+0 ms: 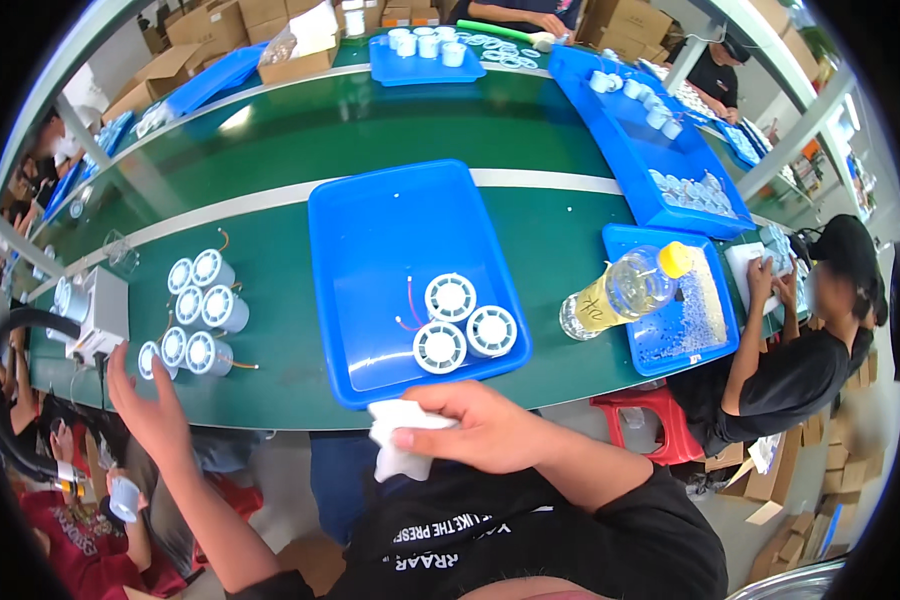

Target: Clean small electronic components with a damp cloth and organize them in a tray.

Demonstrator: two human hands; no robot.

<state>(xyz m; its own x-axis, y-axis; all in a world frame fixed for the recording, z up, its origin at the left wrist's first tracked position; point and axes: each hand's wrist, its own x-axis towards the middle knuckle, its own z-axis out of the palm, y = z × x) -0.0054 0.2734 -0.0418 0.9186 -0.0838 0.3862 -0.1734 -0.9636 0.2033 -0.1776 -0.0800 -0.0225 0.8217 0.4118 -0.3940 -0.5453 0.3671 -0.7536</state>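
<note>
At the left of the table, a white cup sits just ahead of our left hand.
It stands vented end up, showing between our spread fingers and thumb; we cannot tell contact. Our right hand, gripping a white cloth, is well apart.

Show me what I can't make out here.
All in the head view:
White wad: full shape hidden by the right hand gripping it.
Three white units in the large blue tray: undersides turned away, hidden by their own bodies.
Pale bits in the small blue tray: too small to identify; the bottle hides part of the tray.
Shiny rim: cut off by lower edge.
</note>
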